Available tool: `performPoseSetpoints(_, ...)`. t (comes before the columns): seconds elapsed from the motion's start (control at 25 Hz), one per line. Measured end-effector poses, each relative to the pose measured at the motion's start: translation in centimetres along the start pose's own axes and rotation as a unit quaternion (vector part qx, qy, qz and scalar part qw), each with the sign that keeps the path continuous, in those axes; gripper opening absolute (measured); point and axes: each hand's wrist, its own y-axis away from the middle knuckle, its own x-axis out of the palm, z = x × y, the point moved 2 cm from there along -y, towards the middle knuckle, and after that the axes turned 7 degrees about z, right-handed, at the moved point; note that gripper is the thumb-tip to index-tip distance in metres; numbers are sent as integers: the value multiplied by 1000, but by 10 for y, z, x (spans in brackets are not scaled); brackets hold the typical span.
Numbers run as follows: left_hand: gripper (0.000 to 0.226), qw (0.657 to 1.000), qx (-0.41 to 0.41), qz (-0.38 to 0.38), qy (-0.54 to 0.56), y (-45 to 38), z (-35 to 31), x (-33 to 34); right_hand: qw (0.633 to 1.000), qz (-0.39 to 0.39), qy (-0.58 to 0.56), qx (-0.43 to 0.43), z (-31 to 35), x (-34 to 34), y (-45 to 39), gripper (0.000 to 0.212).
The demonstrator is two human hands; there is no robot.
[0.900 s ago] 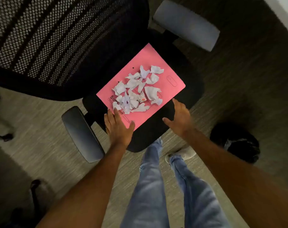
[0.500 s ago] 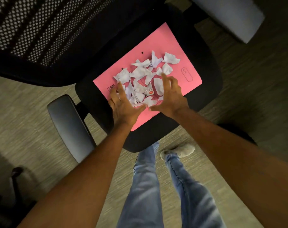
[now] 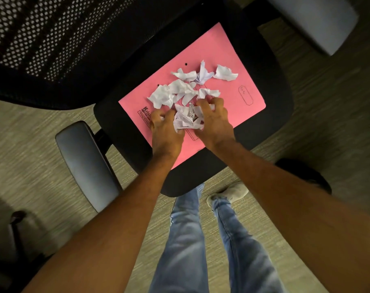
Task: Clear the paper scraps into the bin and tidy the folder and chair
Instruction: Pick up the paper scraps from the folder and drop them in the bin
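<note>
The step in hand looks like the first one, gathering the paper scraps (image 3: 186, 89) before anything goes to the bin. They lie on a pink folder (image 3: 226, 60) that rests flat on the black seat of an office chair (image 3: 273, 85). The left hand (image 3: 166, 132) and right hand (image 3: 215, 121) are cupped toward each other on the near part of the folder, fingers curled, pressing a crumpled wad of scraps (image 3: 187, 118) between them; neither hand is fully closed, and the wad is held by the two together, not by one alone. More scraps lie loose beyond the fingers, toward the chair back, some touching each other and one a little apart on the right. A dark round object on the floor to the right (image 3: 306, 172) may be the bin, though only part of it shows. The next move probably calls for raking the farther pieces into the same wad, then lifting it with both hands held tight so nothing drops on the carpet (image 3: 42, 149).
</note>
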Motion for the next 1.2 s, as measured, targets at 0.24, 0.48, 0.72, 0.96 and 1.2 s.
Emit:
performPoseSetpoints(0.24,39,1000,-24,-3,19,-6,-3,-7,998,-13,-56,-2,-11,3,-2,63)
performPoseSetpoints(0.48,37,997,-54,-8,63,2,-2,-11,987,-48,-149,31,-27,-7,5,42)
performPoseSetpoints(0.72,31,997,-47,-3,66,21,-14,-1,968,-72,-235,53,-44,-25,29,39)
performPoseSetpoints(0.96,33,998,10,20,61,54,-51,25,936,-151,-311,68,-79,-42,82,36)
performPoseSetpoints(1.2,26,992,101,68,-16,93,-118,90,889,-212,-383,136,-165,-44,155,34)
